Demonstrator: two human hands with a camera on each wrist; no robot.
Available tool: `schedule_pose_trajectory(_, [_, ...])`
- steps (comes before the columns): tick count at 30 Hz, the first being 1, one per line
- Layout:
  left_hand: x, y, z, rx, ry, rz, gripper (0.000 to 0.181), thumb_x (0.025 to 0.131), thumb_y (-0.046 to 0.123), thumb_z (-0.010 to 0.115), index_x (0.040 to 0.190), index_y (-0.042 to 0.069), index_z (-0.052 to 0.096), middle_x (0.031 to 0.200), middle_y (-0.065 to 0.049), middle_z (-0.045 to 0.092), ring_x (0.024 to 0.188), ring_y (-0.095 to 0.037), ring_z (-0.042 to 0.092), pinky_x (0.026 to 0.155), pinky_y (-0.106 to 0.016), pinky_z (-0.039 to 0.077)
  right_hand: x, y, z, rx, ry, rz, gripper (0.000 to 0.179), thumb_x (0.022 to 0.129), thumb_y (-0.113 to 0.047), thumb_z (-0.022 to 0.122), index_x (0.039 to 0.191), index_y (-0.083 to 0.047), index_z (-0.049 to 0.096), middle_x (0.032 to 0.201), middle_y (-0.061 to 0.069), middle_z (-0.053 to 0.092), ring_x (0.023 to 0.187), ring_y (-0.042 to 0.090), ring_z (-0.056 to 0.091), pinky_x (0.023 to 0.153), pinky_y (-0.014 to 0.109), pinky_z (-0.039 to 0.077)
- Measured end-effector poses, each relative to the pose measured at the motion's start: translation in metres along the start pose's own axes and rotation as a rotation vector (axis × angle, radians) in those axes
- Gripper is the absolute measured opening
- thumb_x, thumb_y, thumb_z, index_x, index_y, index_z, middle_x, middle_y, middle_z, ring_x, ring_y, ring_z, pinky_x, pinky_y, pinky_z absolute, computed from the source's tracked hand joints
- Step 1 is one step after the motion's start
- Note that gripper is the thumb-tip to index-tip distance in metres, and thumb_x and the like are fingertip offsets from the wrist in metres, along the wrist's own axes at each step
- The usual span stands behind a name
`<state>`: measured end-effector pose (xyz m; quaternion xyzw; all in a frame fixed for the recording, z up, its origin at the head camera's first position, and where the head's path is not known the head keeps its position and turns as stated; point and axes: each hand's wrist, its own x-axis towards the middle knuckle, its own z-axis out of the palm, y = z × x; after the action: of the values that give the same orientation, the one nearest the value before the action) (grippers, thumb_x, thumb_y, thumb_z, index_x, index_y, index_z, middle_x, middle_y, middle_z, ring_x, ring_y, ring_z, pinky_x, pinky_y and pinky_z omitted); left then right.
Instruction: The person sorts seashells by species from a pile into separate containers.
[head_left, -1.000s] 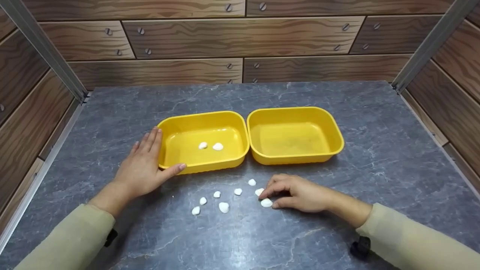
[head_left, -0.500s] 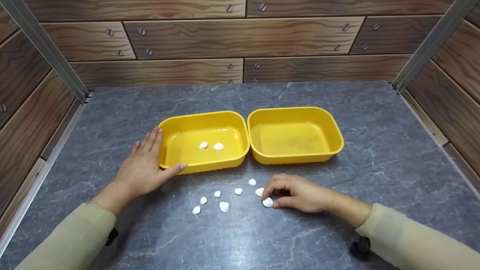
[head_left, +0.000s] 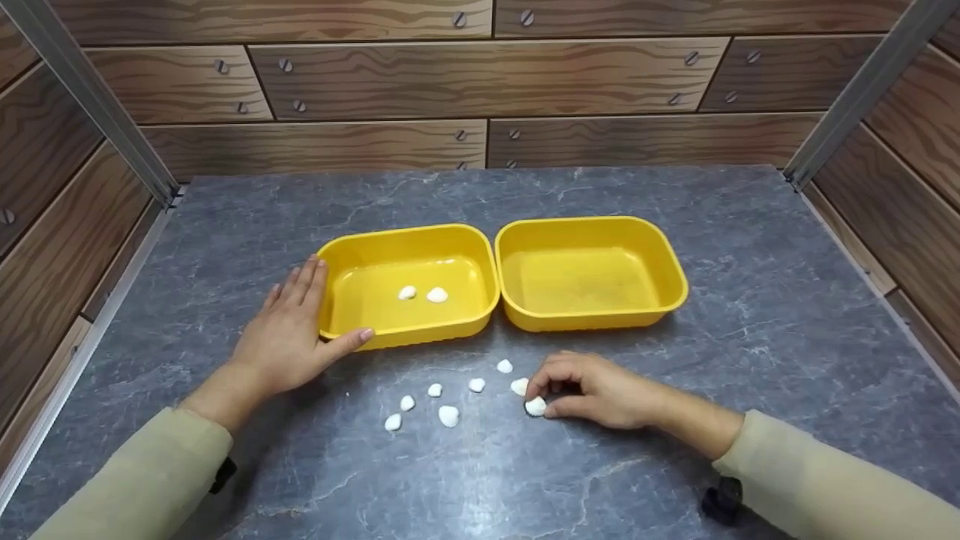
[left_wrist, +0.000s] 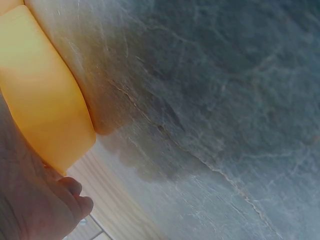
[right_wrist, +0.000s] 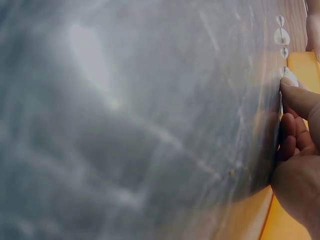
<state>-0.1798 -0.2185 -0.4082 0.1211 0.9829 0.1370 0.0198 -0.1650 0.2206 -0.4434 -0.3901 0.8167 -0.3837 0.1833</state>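
In the head view, my right hand (head_left: pixel 596 390) pinches a white seashell (head_left: pixel 535 406) between thumb and forefinger, low at the table surface. Right beside the forefinger lies another white seashell (head_left: pixel 519 386). My left hand (head_left: pixel 281 337) rests against the left yellow tub (head_left: pixel 420 334), its fingers straight along the end wall and its thumb at the front rim. That tub has two white shells (head_left: pixel 436 295) on its floor. From the right wrist, the pinched shell (right_wrist: pixel 290 76) shows at the thumb tip (right_wrist: pixel 290 87). The left wrist view shows the tub's outer wall (left_wrist: pixel 47 90).
A second yellow tub (head_left: pixel 592 319) stands against the right side of the first, with bare floor showing. Several loose white shells (head_left: pixel 448 416) are scattered on the grey marbled table (head_left: pixel 480 480) in front. Wood-patterned panels (head_left: pixel 487 79) enclose the back and sides.
My right forefinger has drawn slightly closer to the thumb on the shell, which has shifted a little. The left hand and both tubs have stayed in place.
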Motion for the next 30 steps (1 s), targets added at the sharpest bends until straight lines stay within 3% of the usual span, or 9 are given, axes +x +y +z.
schedule_pose_trajectory(11, [0.0, 0.001, -0.001, 0.001, -0.009, -0.007, 0.122, 0.095, 0.087, 0.04, 0.168, -0.002, 0.001, 0.176, -0.021, 0.001, 0.161, -0.046, 0.009, 0.128, -0.062, 0.008, -0.001, -0.001, 0.002, 0.004, 0.061, -0.041, 0.016, 0.097, -0.02, 0.081, 0.113, -0.021, 0.078, 0.103, -0.004, 0.071, 0.094, 0.021, 0.064, 0.086, 0.031, 0.052])
schedule_pose_trajectory(19, [0.0, 0.0, 0.0, -0.004, -0.009, -0.007, 0.122, 0.095, 0.087, 0.039, 0.168, -0.002, 0.0, 0.176, -0.02, 0.0, 0.161, -0.045, 0.008, 0.128, -0.062, 0.008, -0.003, -0.004, 0.007, -0.122, 0.138, -0.176, 0.019, 0.094, -0.013, 0.082, 0.112, -0.018, 0.077, 0.099, -0.005, 0.072, 0.088, 0.016, 0.066, 0.08, 0.032, 0.055])
schedule_pose_trajectory(24, [0.0, -0.001, 0.001, -0.002, -0.002, 0.0, 0.122, 0.095, 0.087, 0.04, 0.168, -0.003, 0.002, 0.176, -0.021, 0.001, 0.16, -0.046, 0.01, 0.128, -0.062, 0.009, -0.003, -0.007, 0.006, -0.179, 0.14, -0.265, 0.021, 0.093, -0.007, 0.081, 0.112, -0.015, 0.077, 0.096, -0.003, 0.072, 0.083, 0.015, 0.067, 0.075, 0.029, 0.058])
schedule_pose_trajectory(30, [0.001, -0.002, 0.001, 0.002, -0.005, 0.001, 0.122, 0.094, 0.088, 0.039, 0.168, -0.003, 0.002, 0.176, -0.02, 0.001, 0.16, -0.046, 0.009, 0.128, -0.062, 0.01, -0.002, -0.011, 0.004, -0.201, 0.118, -0.286, 0.022, 0.092, -0.005, 0.082, 0.111, -0.013, 0.076, 0.093, -0.001, 0.071, 0.079, 0.014, 0.066, 0.071, 0.028, 0.059])
